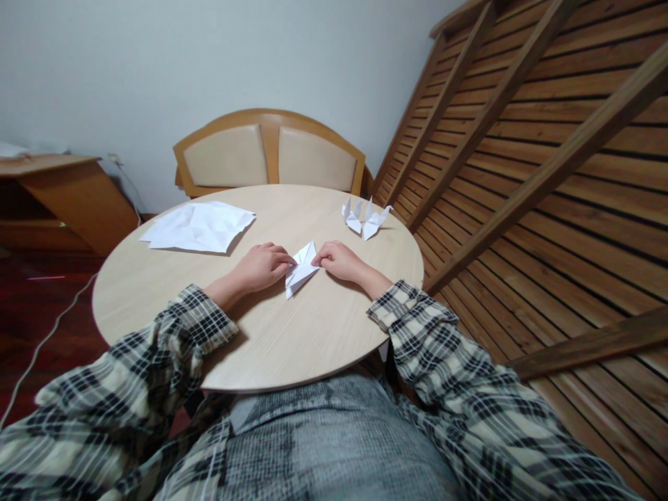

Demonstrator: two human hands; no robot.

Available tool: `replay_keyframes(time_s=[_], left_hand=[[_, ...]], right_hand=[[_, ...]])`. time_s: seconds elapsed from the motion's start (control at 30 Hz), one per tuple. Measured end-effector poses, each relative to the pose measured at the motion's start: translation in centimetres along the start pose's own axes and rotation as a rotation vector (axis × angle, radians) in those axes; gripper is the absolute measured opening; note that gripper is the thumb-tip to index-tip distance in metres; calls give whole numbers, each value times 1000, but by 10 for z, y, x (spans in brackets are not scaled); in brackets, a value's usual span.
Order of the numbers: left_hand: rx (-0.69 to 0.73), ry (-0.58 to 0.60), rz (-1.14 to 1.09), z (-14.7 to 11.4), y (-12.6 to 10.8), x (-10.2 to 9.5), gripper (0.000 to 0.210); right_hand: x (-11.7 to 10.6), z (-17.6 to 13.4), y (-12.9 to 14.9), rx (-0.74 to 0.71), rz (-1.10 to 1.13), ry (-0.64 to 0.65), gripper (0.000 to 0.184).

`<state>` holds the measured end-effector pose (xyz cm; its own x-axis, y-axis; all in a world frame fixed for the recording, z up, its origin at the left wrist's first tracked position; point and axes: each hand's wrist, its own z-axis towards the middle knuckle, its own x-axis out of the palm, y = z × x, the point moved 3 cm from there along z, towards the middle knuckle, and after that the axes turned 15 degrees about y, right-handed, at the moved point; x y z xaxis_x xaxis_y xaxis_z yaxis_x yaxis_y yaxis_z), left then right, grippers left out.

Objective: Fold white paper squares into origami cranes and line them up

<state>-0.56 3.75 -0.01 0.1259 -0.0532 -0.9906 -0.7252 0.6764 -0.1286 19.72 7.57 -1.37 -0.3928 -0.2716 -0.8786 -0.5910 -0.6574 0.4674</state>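
Observation:
A partly folded piece of white paper (301, 270) lies flat on the round light-wood table (271, 334), near its middle. My left hand (264, 266) presses its fingertips on the paper's left edge. My right hand (342, 261) pinches the paper's right edge. Both fists rest on the tabletop, one on each side of the folded shape. Both my sleeves are plaid.
Two finished white paper cranes (365, 219) stand at the table's far right. A stack of crumpled white sheets (201, 226) lies at the far left. A wooden chair (268, 156) stands behind the table, a slatted wooden wall (547, 174) is on the right, a low cabinet (62, 198) on the left.

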Motion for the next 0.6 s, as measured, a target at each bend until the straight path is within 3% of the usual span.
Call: replay_keyframes(time_s=[0.13, 0.6], left_hand=[[4, 1, -57, 1, -2, -3, 41], [69, 40, -28, 1, 0, 4, 26]], right_hand=[[0, 0, 2, -59, 15, 28, 32], [2, -5, 15, -152, -73, 53, 23]])
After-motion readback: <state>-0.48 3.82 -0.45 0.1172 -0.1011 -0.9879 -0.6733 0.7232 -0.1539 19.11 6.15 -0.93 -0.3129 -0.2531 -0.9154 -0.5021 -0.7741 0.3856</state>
